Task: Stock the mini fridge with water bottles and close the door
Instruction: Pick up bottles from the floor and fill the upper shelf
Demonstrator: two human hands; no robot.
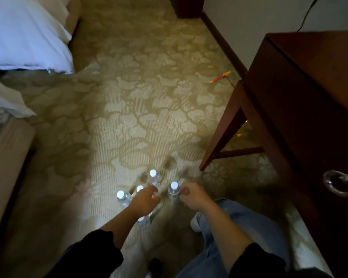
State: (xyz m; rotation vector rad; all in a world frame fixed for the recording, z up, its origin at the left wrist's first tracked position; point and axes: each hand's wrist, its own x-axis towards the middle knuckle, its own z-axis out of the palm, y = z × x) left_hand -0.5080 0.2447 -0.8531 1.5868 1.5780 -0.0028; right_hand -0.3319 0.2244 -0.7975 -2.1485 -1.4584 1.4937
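Several clear water bottles with white caps stand upright on the patterned carpet (149,109). One bottle (153,175) is farthest from me, one (122,197) is at the left, and one (173,189) is at the right. My left hand (146,199) reaches over the group with its fingers stretched out, covering part of a middle bottle. Another bottle (142,220) stands under that wrist. My right hand (192,195) is just right of the right-hand bottle, its fingers curled and not around the bottle. No fridge interior is in view.
A dark wooden cabinet (309,97) with a metal ring pull (341,183) stands at the right, and a slanted wooden leg (221,137) juts out beside it. White bedding (24,33) lies at the upper left. A red and yellow pen (220,76) is on the floor.
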